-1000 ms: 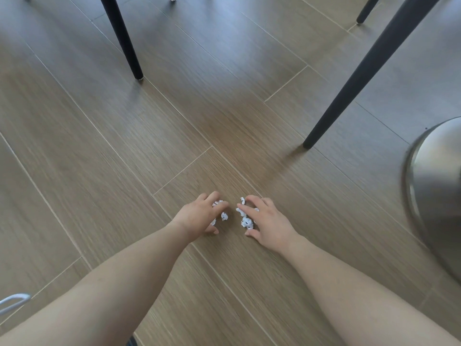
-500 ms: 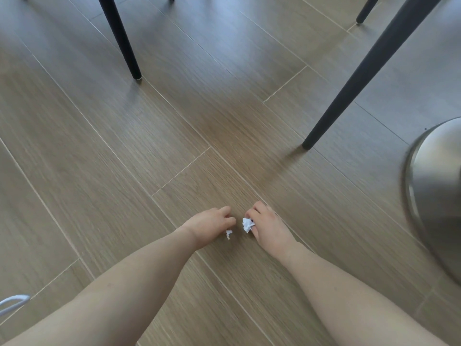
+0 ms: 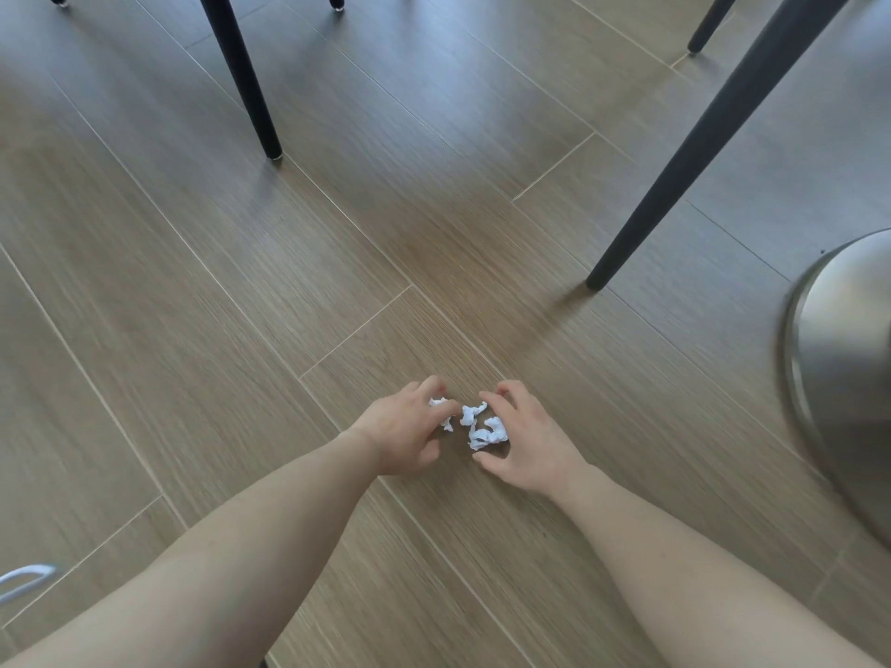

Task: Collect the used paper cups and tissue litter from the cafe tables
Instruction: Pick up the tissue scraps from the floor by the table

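Getting scooped up: tissue scraps (image 3: 487, 431)
Some pinched by left hand (image 3: 405, 426), rest probably clutched by right hand (image 3: 530, 441).

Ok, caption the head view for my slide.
Left hand and right hand grip tissue scraps on the floor near a chair leg.

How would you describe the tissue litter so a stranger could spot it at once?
Start at the wood-look floor, left of the rounded steel base and nearer than the slanting dark chair leg. Between the left hand and right hand lie the tissue scraps. They are the only white, crumpled things there, small and ragged.
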{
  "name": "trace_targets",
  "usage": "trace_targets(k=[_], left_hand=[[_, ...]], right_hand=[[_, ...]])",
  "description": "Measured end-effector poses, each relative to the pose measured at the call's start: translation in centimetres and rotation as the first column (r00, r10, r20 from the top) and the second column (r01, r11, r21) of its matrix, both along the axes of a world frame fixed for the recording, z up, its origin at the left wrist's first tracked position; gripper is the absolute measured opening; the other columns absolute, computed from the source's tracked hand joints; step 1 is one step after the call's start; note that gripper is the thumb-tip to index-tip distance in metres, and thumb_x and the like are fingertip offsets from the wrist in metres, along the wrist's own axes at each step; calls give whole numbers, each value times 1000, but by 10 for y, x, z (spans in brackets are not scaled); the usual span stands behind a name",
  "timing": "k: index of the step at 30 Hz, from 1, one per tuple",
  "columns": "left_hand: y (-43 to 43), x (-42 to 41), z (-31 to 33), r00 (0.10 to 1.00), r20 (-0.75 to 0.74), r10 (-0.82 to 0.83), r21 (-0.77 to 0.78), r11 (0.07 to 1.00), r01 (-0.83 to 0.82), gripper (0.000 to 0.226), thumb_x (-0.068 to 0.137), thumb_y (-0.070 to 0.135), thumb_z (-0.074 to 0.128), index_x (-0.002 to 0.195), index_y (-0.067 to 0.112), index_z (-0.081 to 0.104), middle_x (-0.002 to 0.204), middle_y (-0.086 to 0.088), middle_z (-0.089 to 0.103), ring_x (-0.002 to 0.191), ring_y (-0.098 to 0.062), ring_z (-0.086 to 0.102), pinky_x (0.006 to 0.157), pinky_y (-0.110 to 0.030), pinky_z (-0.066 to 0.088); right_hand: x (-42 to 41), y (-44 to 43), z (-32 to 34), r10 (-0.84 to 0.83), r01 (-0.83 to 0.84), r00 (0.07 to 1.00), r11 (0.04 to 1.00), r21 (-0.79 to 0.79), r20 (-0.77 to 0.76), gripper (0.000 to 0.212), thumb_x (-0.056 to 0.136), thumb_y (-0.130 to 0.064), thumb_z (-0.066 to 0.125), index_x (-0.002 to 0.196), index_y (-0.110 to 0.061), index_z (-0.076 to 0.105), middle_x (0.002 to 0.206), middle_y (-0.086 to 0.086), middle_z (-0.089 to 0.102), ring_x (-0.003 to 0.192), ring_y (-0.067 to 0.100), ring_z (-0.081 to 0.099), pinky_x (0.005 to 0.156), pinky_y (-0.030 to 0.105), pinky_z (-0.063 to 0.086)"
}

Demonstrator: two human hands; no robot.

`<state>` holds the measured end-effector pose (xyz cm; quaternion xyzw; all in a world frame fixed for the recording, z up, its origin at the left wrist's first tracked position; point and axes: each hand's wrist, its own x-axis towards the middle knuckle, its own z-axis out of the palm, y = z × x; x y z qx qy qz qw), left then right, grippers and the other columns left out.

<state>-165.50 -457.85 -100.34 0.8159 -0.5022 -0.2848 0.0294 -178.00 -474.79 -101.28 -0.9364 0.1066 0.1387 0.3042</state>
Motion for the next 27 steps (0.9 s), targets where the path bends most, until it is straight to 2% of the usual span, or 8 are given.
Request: trace_targets(k=[2,4,8,10,13,21,27], left_hand=[[-1,-5,-1,999,38,7,23,1000,-8,44,82,45,54,122,33,41,131,3,32,110,-18,42,62,-30,47],[-6,-11,-2,997,54,60,58,996,-64,40,85,47,54,120,31,43,130,2,32,111,-18,40,63,-29,47],[-13,-20,-2,987,23,157,86,984,-159,18,92,21,48,109,19,46,121,-4,36,101,-21,40,66,-32,48],[-12,-22,-2,992,-23,121,93,989,-119,20,89,7,45,107,16,46,117,-6,38,97,-22,40,73,-37,49],[-10,-21,-4,998,-36,58,90,994,-54,26,86,0,43,107,15,46,115,-6,39,95,-22,41,80,-40,49],[-12,-7,0,997,-12,-82,141,987,83,27,85,-5,42,105,11,51,113,-6,44,96,-24,46,79,-34,46],[-19,21,39,986,8,-167,204,965,162,36,82,-9,40,110,11,51,116,-7,47,100,-25,49,81,-35,45]], right_hand=[[2,5,0,13,-15,999,999,-45,-32,73,75,-44,68,137,-21,35,136,1,29,118,18,37,91,31,45],[5,11,1,27,-31,999,995,-96,-42,66,78,-45,66,135,-27,37,136,-1,30,118,18,34,89,30,45],[8,18,2,41,-43,999,993,-111,-25,35,85,-33,63,117,-25,52,129,-1,34,108,19,37,75,27,46],[7,17,1,55,-57,998,993,-100,-22,27,87,-25,61,112,-21,55,123,0,37,104,19,40,73,27,46],[7,16,0,65,-67,998,994,-82,-25,21,88,-16,57,109,-15,55,115,2,40,98,20,43,76,30,47],[9,17,1,14,-15,1000,1000,-17,-25,13,90,-6,51,100,-7,59,107,6,49,88,21,50,74,31,46],[18,12,26,-109,109,994,993,32,-7,14,89,-7,52,99,-5,61,103,7,52,86,21,53,74,27,42]])
